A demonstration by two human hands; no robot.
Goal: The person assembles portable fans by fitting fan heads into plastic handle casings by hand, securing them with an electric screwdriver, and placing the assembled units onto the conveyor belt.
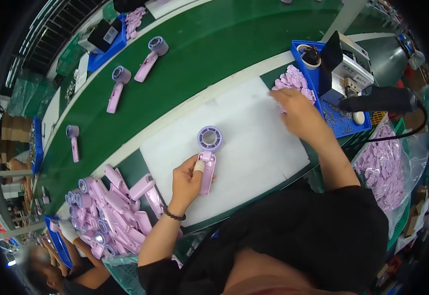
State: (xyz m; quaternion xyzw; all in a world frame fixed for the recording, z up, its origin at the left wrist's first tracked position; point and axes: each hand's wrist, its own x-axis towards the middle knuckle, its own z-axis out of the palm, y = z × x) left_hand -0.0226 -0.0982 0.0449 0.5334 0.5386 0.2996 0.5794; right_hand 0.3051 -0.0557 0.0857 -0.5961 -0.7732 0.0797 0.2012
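Observation:
My left hand (187, 181) is closed around the pink handle of a handheld fan (208, 172), with a wrapped thumb pressed on the handle. The fan's round purple head (210, 138) points away from me, above the white work sheet (249, 128). My right hand (300, 114) reaches to the far right, over the near edge of a pile of small pink plastic parts (293, 78). Its fingers are stretched out and slightly apart, and I see nothing held between them. The fingertips are a little blurred.
Pink fans (121, 216) lie heaped at the left. Beyond the sheet, several fans stand on a green conveyor (195, 59). On the right are a blue tray (342, 125) of screws, a boxy device (347, 73) and a black tool (379, 101). A co-worker (77, 270) sits lower left.

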